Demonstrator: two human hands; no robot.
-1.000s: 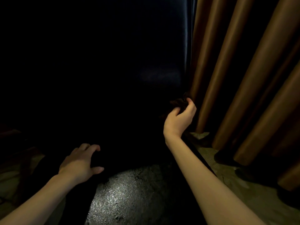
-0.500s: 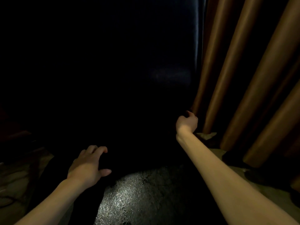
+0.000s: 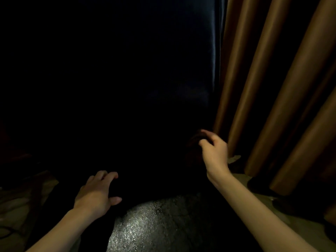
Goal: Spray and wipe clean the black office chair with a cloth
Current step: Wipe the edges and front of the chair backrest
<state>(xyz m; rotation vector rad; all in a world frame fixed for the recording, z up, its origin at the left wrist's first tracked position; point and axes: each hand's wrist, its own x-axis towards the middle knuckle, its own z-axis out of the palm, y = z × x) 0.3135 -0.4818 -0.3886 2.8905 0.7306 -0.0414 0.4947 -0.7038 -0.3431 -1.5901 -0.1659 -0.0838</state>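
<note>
A person leans over a black chair [image 3: 163,224] in a dim room, 1 patch of its pebbled seat [image 3: 156,231] catching the only strong light. The left hand [image 3: 96,195] rests on the seat's left edge, its grip spread, fingers arched and thumb out to the side, holding nothing. It appears placed there to steady the chair and carry the person's weight while the other arm works.

The right hand [image 3: 214,153] reaches forward to the lower right corner of the upright backrest [image 3: 211,51], where the back meets the seat. Its grip pinches a dark, bunched cloth [image 3: 193,144] between thumb and curled fingers, the wad turned toward the upholstery. Whether the cloth touches the leather cannot be told in the gloom. The wrist is bent inward and the forearm runs straight from the lower right of the frame, a pose suited to rubbing a seam or edge.

Brown curtain [image 3: 272,88] folds hang just beside the chair's right edge, dropping to a pale floor [image 3: 300,226]. The wiping looks under way, not finished.
</note>
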